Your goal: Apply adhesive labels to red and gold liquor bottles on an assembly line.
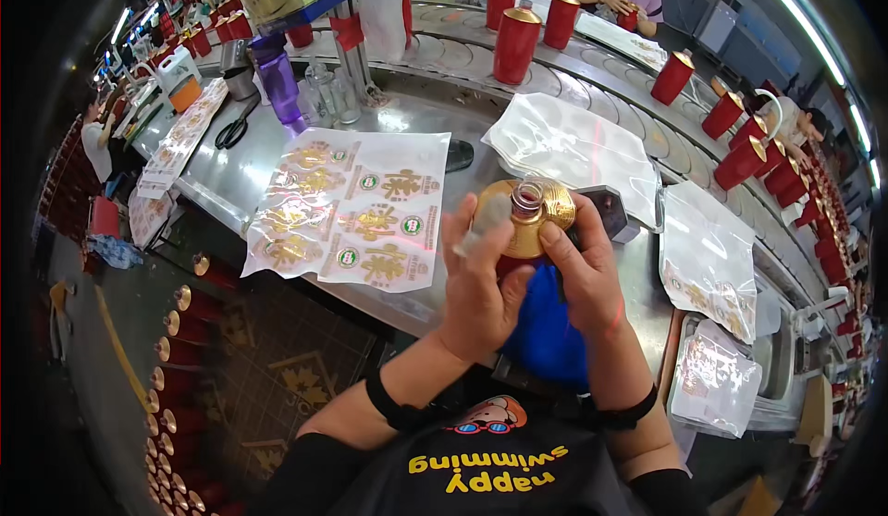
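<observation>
A curved conveyor (606,91) sweeps across the far side from left to right, carrying gold-topped red bottles (517,46). On its near side lies a steel worktable (217,178). A large translucent sheet of gold and green labels (351,206) covers the table's left-centre, its near edge overhanging; a pale stack of sheets (569,141) sits farther off to the right, touching distance from the conveyor unclear. Blue material (550,331) hangs just nearer than the hands. The right hand (592,280) is curled around the right of a gold-shouldered bottle (524,240), thumb pressed on the gold, holding it over the table's near edge with its ringed neck facing up. The left hand (486,289) is half open at the bottle's left, its fingers blurred with something greyish at them; whether it grips cannot be told. Far left stand a purple bottle (276,77) and, lying nearer, black scissors (236,129).
</observation>
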